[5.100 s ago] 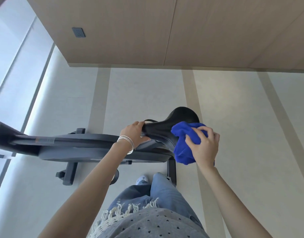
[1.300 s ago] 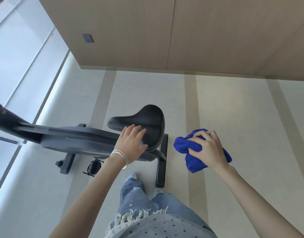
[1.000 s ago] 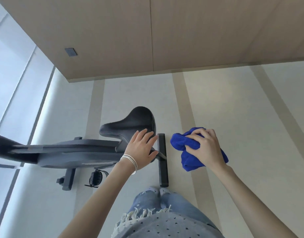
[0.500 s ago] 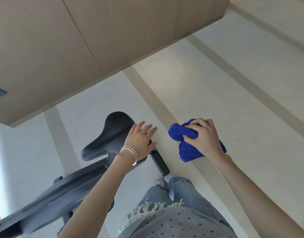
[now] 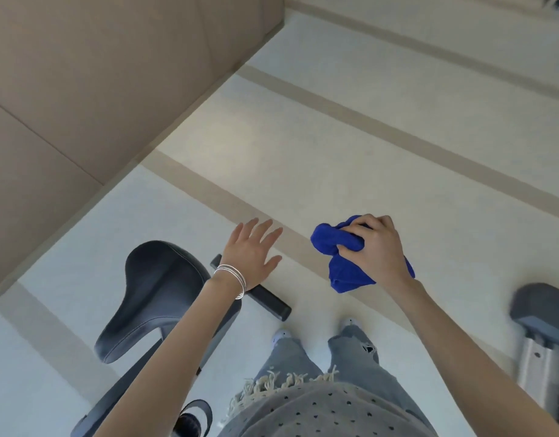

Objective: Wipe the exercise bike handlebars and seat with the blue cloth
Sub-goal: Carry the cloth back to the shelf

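My right hand (image 5: pixel 374 247) has its fingers (image 5: pixel 363 223) clenched round the blue cloth (image 5: pixel 341 263), which is wadded into a lump in the air over the floor (image 5: pixel 382 146), well apart from the seat (image 5: pixel 158 288). My left hand (image 5: pixel 251 252) is released, fingers spread and straight, holding nothing. It hovers just beside the seat's broad end, and I can't see it touching anything. The main risk, I think, is the wad itself. Bunched this tight, only a small knob of cloth would meet a surface, so a pass could leave strips unwiped, and the loose tail hanging under my palm could slip free if my grip eases. The handlebars are out of view, so reaching for them without looking could send the cloth onto the frame instead. The stabiliser bar (image 5: pixel 268 301) lies just ahead of my toes and could catch a foot if I step forward. Another machine (image 5: pixel 543 335) sits near my right elbow and could get knocked. The seat's long axis runs diagonally in the head view. Its wide rear is toward the wall and its narrow nose points down and to my left, along the bike's frame. The cloth has no clear axis, though its bulk sticks out left past my knuckles.
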A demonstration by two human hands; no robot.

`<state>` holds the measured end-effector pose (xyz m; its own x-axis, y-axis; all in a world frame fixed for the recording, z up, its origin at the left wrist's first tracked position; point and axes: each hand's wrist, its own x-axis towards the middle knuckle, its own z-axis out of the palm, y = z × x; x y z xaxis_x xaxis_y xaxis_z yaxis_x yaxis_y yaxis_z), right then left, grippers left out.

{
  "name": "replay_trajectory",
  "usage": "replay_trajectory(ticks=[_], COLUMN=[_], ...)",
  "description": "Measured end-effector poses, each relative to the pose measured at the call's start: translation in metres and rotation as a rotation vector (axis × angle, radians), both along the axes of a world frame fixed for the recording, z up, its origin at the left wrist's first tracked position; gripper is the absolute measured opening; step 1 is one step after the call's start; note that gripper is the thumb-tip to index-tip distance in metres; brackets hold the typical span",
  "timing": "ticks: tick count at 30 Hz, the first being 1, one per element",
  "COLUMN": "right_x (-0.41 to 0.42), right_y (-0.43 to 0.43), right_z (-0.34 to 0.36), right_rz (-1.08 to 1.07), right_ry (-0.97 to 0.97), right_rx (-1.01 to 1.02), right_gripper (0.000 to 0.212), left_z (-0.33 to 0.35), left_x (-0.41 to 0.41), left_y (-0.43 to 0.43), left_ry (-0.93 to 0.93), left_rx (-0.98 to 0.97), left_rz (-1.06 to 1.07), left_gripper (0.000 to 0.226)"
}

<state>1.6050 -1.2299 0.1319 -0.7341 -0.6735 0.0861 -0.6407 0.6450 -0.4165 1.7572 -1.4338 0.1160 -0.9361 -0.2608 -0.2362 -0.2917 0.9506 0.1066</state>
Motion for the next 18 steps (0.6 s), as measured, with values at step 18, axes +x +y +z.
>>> replay_trajectory(ticks=[18], right_x=[-0.118], right_y=[0.203], right_z=[0.0], right_rz=[-0.374], right_ry=[-0.054], right_rx=[0.019], right_gripper=[0.02], left_z=[-0.003], left_x=[-0.194], left_y=[0.166], left_ry=[-0.017], left_rx=[-0.033], left_rz=[-0.314], left_gripper=[0.061])
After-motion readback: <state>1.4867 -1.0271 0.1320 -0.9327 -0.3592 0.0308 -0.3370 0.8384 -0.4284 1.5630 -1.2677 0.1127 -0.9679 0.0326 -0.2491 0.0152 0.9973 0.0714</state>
